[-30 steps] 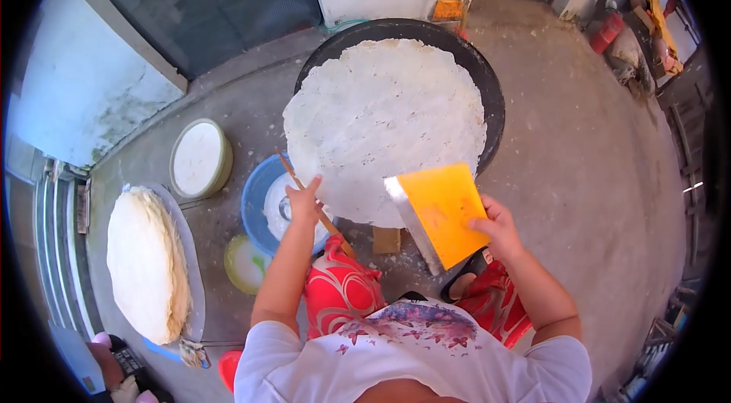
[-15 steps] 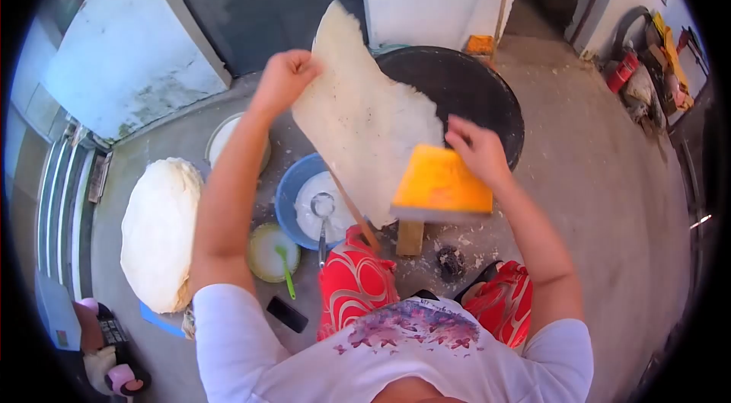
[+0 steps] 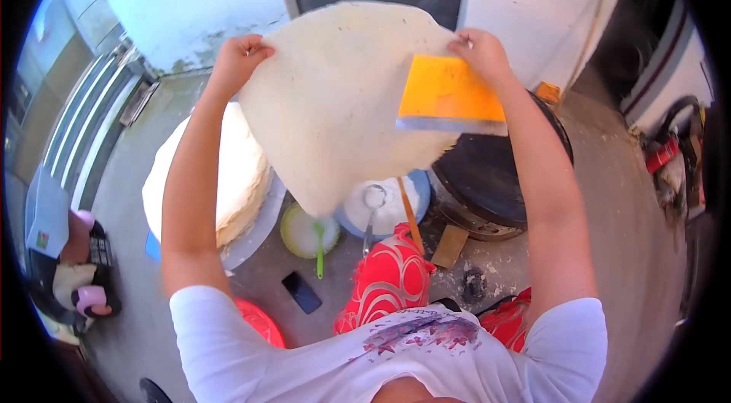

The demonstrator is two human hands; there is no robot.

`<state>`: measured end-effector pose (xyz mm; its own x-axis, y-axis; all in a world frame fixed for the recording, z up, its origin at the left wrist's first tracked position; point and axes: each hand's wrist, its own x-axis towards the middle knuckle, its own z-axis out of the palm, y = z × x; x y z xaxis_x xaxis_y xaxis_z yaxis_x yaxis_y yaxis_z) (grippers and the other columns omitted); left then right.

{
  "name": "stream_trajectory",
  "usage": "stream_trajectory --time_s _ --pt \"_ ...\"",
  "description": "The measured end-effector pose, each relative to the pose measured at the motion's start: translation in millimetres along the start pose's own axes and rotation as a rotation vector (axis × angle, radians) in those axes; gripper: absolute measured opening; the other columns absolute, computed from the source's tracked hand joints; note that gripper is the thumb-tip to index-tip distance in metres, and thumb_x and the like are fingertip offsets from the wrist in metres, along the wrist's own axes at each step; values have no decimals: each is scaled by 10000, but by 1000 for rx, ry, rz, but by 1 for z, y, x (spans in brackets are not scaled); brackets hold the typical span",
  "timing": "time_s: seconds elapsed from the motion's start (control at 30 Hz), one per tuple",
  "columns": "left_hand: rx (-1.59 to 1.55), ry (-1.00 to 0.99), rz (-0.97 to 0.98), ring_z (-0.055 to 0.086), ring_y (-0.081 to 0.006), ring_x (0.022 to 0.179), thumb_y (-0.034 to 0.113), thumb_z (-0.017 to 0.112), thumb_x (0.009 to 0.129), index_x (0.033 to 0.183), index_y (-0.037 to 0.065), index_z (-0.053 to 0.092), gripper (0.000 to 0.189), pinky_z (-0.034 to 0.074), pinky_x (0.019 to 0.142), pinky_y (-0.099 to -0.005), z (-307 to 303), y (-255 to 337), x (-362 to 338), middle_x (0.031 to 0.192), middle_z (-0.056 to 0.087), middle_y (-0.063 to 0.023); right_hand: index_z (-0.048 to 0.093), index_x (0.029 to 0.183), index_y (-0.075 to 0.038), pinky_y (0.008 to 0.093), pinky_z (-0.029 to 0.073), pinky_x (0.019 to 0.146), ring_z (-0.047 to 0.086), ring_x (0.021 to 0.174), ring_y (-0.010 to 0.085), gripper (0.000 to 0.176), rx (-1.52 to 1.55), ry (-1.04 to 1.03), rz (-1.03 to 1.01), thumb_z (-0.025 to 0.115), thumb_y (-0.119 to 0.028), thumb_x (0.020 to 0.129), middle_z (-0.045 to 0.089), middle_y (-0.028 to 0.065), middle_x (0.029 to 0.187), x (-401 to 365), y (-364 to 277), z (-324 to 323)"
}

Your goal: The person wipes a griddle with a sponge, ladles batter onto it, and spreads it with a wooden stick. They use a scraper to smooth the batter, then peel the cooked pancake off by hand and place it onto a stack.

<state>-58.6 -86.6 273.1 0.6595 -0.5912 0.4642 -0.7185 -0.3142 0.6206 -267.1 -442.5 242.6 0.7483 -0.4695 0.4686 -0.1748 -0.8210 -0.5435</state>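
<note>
A large thin pale flatbread (image 3: 343, 91) hangs in the air before me, stretched between my hands. My left hand (image 3: 242, 60) pinches its upper left edge. At the upper right edge my right hand (image 3: 481, 52) grips the sheet, and a yellow scraper (image 3: 451, 91) with a grey lower edge hangs from that same hand. To the right and lower down is a round black griddle (image 3: 487, 174), partly covered by the scraper and my right arm. On the left, behind my forearm, rises a thick stack of pale flatbreads (image 3: 245, 167).
Beneath the sheet stand a blue basin (image 3: 422, 188) of white batter with a metal ladle (image 3: 374, 197), and a bowl (image 3: 292, 244) with a green-handled utensil (image 3: 319, 247). A wooden stick (image 3: 410, 214), a wooden block (image 3: 450, 246) and a phone (image 3: 301, 292) lie near my knees.
My hands have lifted the flatbread off the griddle side and spread it wide. My right hand has risen and taken hold of the edge, scraper still in it. The view has turned left.
</note>
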Motion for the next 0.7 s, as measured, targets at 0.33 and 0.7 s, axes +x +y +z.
stream_trajectory --time_s 0.33,0.7 --pt "194 806 19 516 -95 628 211 631 785 906 16 650 230 403 589 -229 -162 -19 -83 716 616 -44 628 871 -73 314 468 647 606 745 267 126 281 396 -593 571 -134 777 625 119 822 -12 -224 11" --pt "469 543 -243 542 -263 1024 -134 501 641 879 58 641 336 420 888 -334 -96 -201 -367 1003 604 -108 538 1136 -163 343 474 789 564 951 271 377 282 -307 -514 582 -147 762 526 78 1182 -131 -166 225"
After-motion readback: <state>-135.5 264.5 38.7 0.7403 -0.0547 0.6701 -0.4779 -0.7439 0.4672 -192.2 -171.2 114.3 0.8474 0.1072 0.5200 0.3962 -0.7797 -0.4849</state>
